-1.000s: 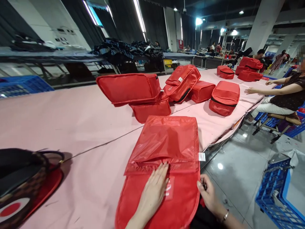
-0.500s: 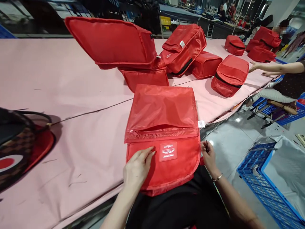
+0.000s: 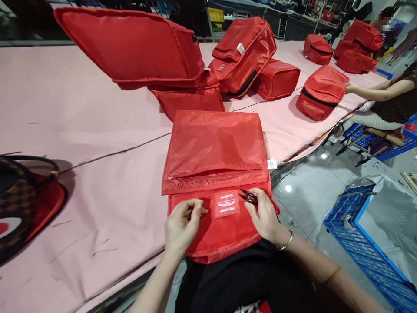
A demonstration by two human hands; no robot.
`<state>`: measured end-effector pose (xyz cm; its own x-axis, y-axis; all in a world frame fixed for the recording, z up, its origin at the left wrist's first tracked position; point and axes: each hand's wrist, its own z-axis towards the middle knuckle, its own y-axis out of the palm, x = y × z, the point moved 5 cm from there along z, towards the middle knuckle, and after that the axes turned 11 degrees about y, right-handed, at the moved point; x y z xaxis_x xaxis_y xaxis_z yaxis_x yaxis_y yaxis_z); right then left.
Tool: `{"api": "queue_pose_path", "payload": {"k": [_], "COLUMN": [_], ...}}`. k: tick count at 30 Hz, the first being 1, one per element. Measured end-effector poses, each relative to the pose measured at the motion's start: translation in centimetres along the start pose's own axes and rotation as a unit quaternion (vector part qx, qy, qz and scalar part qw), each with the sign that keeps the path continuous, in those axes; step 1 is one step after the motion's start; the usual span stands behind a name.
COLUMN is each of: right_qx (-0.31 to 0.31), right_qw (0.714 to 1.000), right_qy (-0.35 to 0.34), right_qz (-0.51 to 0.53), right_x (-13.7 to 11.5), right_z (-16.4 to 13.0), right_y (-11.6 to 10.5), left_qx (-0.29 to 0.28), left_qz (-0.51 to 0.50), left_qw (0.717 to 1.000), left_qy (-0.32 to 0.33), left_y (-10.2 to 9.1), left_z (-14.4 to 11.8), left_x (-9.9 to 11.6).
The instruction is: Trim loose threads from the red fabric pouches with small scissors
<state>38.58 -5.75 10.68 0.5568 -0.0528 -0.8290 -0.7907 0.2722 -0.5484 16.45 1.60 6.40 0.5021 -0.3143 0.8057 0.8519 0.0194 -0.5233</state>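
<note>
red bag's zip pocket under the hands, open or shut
Open: on the flat red bag the zipper gapes, its two edges parted along most of the width.

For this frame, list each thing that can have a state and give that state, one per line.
Flat red bag: lying flat at the table edge, zipper partly open.
Label patch: on the bag front, between the hands.
Thread snips: held, tips pointing at the label patch.
Left hand: fingertips pinched on the bag fabric.
Right hand: closed on the thread snips.
Red bag stack: top bag tilted.
Pink table: covered with cloth.
</note>
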Motion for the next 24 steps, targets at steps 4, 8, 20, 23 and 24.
{"api": "queue_pose_path", "payload": {"k": [4, 8, 20, 23, 24], "right_qx": [-0.063, -0.108, -0.114, -0.126, -0.13], "right_qw": [0.997, 0.987, 0.96, 0.952, 0.949], "right_qy": [0.01, 0.031, -0.037, -0.055, -0.062], "right_qz": [-0.044, -0.114, -0.255, -0.274, -0.281], "right_x": [-0.3, -0.5, -1.7, -1.9, -2.0], "right_z": [0.9, 1.5, 2.9, 3.1, 3.1], "right_y": [1.6, 2.5, 3.6, 3.8, 3.8], "left_qx": [-0.008, -0.046, -0.064, -0.055, -0.055], "left_qz": [-0.009, 0.128, 0.209, 0.197, 0.2], "left_qw": [1.0, 0.99, 0.976, 0.979, 0.978], "left_qy": [-0.023, 0.023, 0.012, 0.011, 0.01], "left_y": [0.2, 0.7, 1.9, 1.9, 1.9], "left_z": [-0.1, 0.9, 1.5, 1.3, 1.3], "left_x": [0.1, 1.7, 2.3, 2.1, 2.1]}}
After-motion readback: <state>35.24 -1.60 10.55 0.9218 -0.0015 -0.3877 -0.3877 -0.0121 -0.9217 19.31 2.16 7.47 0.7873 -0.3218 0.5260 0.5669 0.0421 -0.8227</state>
